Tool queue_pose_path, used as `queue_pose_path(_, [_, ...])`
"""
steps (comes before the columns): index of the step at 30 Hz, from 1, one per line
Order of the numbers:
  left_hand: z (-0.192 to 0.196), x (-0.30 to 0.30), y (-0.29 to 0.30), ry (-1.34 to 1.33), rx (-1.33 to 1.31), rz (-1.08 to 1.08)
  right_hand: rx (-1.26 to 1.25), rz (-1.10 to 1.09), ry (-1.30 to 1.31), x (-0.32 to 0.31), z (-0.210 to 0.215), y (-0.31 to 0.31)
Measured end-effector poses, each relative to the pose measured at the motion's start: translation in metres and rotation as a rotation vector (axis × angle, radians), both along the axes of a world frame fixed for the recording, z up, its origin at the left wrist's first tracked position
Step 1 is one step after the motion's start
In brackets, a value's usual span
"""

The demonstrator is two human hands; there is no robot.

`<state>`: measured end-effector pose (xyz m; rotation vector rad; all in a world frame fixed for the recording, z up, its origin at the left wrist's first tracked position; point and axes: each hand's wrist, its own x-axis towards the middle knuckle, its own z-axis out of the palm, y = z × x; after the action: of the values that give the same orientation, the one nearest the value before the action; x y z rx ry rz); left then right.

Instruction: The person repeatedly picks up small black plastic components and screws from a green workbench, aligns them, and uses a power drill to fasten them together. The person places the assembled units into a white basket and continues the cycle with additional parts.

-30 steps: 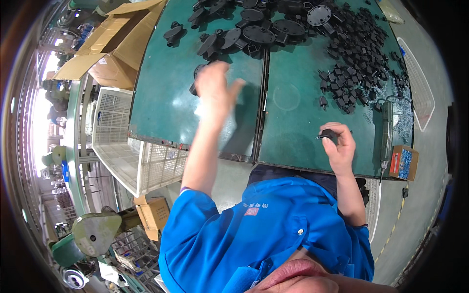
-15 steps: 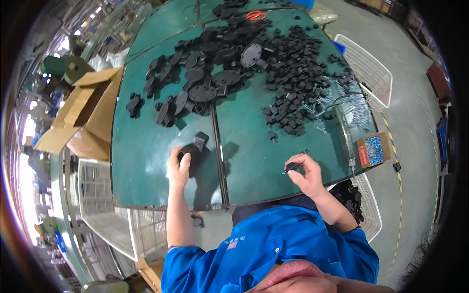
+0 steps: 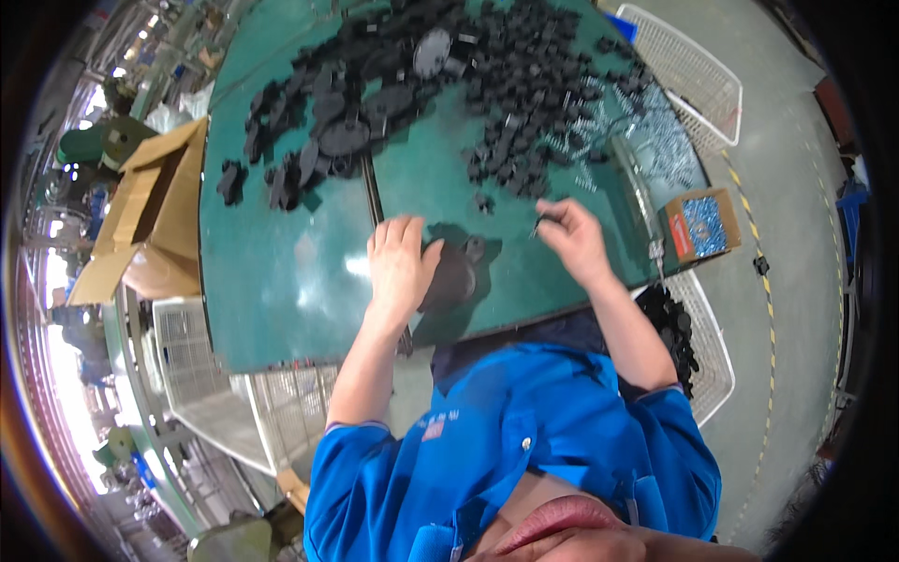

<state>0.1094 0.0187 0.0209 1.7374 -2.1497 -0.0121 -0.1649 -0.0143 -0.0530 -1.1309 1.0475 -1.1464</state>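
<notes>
A round black plastic part (image 3: 449, 281) with a small raised knob at its far edge lies on the green table (image 3: 552, 267), near the front edge. My left hand (image 3: 398, 267) is closed on its left side, the thumb along the rim and the fingers hiding part of it. To the right and a little farther off, my right hand (image 3: 573, 245) is raised over the table. Its thumb and fingertips pinch a small black piece (image 3: 540, 223), mostly hidden and too small to make out fully. One loose black block (image 3: 483, 203) lies just beyond.
Large round black parts (image 3: 345, 137) are heaped at far left, small black blocks (image 3: 520, 103) at far right. Loose screws (image 3: 660, 126) spread beside a power screwdriver (image 3: 637, 187) and a screw box (image 3: 702, 225). A cardboard box (image 3: 159, 215) and white baskets (image 3: 688, 66) stand around the table.
My left hand has moved right with the round part, turning it down onto the table. My right hand has risen farther from me with its small piece. The whole view has shifted.
</notes>
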Motion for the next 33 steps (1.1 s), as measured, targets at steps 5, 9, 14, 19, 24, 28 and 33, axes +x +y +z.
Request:
queue_pose_path(5, [0.0, -0.046, 0.023, 0.058, 0.076, -0.038, -0.068, -0.001, 0.054, -0.005, 0.023, 0.01])
queue_pose_path(9, [-0.024, -0.053, 0.007, 0.02, 0.223, 0.002, -0.272, -0.029, 0.225, 0.001, 0.032, 0.024])
queue_pose_path(14, [-0.002, -0.04, 0.004, 1.173, 0.607, -0.047, -0.428, -0.12, 0.299, 0.005, 0.056, 0.031])
queue_pose_path(19, [-0.008, -0.073, 0.023, 2.028, 0.864, -0.101, -0.703, -0.114, 0.32, 0.016, 0.074, 0.034])
queue_pose_path(24, [-0.006, -0.097, 0.032, 2.311, 0.961, -0.156, -0.831, -0.177, 0.415, 0.025, 0.073, 0.035])
queue_pose_path(28, [0.001, -0.094, 0.038, 2.237, 0.969, -0.196, -0.9, -0.246, 0.572, 0.024, 0.089, 0.039])
queue_pose_path(33, [-0.015, -0.088, 0.032, 2.178, 0.905, -0.16, -0.83, -0.126, 0.693, 0.012, 0.102, 0.039])
